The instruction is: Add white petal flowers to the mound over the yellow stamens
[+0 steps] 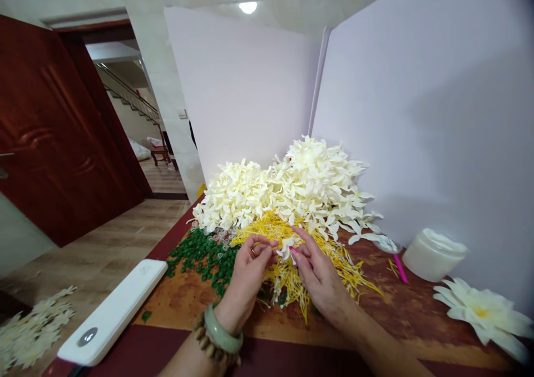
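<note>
My left hand (249, 274) pinches a small white flower (285, 249); my right hand (319, 271) nearly shuts on a pink stem (294, 250). A slip could lose it among the yellow strands (340, 266) under my fingers.

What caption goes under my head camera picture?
Left hand and right hand meet at a small white petal above yellow strands, before a heap of white petals.

No words, label, brand or number could be read anywhere in view; the white slab-shaped device (112, 312) lying at the table's edge bore one faint mark near its end, too small and pale to make out
</note>
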Action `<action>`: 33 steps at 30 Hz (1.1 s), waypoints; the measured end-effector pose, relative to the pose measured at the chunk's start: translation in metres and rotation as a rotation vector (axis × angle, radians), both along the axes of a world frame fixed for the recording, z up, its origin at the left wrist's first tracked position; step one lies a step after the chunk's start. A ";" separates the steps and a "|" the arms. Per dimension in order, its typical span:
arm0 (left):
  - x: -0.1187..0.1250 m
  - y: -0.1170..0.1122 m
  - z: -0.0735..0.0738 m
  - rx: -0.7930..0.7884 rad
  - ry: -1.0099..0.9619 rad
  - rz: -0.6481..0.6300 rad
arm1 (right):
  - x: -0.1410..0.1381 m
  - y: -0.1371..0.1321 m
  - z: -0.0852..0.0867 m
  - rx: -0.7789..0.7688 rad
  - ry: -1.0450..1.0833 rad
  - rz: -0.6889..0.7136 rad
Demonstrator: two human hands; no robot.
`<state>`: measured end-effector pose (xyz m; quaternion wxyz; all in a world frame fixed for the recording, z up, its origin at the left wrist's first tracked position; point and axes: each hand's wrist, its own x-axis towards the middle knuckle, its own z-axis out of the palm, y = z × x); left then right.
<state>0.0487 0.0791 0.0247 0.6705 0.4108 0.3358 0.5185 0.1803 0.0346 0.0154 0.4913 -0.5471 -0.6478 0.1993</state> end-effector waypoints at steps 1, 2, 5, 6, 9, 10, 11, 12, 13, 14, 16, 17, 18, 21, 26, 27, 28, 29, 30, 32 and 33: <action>-0.002 0.001 0.000 -0.038 -0.016 0.002 | 0.000 -0.001 0.001 0.005 -0.001 0.006; -0.003 0.003 0.000 -0.064 -0.035 -0.012 | -0.001 -0.002 0.002 0.010 -0.009 0.013; -0.004 0.004 -0.001 -0.097 -0.104 -0.142 | -0.004 -0.004 0.003 0.027 -0.029 0.051; -0.003 0.004 -0.001 -0.104 -0.122 -0.191 | -0.006 -0.004 0.003 0.032 -0.028 0.065; 0.000 0.000 0.000 -0.132 -0.144 -0.261 | -0.009 -0.005 0.000 0.036 0.015 0.081; 0.000 -0.001 0.001 -0.139 -0.147 -0.263 | -0.009 -0.005 -0.001 0.024 0.053 0.081; 0.001 -0.002 0.002 -0.142 -0.147 -0.265 | -0.010 -0.005 -0.001 0.001 0.112 0.087; 0.001 -0.003 0.004 -0.135 -0.144 -0.275 | -0.010 -0.006 0.000 -0.039 0.198 0.105; 0.000 -0.004 0.005 -0.120 -0.140 -0.293 | -0.010 -0.007 0.001 -0.096 0.309 0.137; 0.000 -0.005 0.005 -0.103 -0.136 -0.314 | -0.010 -0.008 0.004 -0.163 0.434 0.178; -0.002 -0.004 0.006 -0.063 -0.123 -0.346 | -0.009 -0.010 0.010 -0.297 0.670 0.269; -0.003 -0.004 0.006 -0.042 -0.111 -0.355 | -0.008 -0.010 0.013 -0.353 0.760 0.308; -0.004 -0.004 0.006 -0.022 -0.099 -0.357 | -0.007 -0.011 0.016 -0.397 0.826 0.339; -0.006 -0.002 0.004 0.018 -0.066 -0.351 | -0.003 -0.010 0.018 -0.472 0.932 0.417; -0.003 0.000 -0.002 0.009 -0.062 -0.321 | -0.003 -0.002 0.006 -0.476 0.928 0.435; -0.002 0.000 -0.002 0.007 -0.070 -0.317 | -0.005 -0.001 0.003 -0.455 0.902 0.405; -0.001 -0.001 -0.003 0.005 -0.077 -0.315 | -0.008 0.000 0.000 -0.427 0.874 0.376; 0.000 -0.001 -0.004 0.003 -0.086 -0.314 | -0.011 0.001 -0.003 -0.390 0.846 0.349; 0.001 -0.003 -0.004 -0.002 -0.094 -0.308 | -0.014 0.002 -0.005 -0.349 0.820 0.334; 0.002 -0.006 -0.004 -0.011 -0.109 -0.299 | -0.020 0.002 -0.011 -0.250 0.786 0.304; 0.003 -0.007 -0.004 -0.021 -0.117 -0.294 | -0.022 0.002 -0.013 -0.218 0.773 0.286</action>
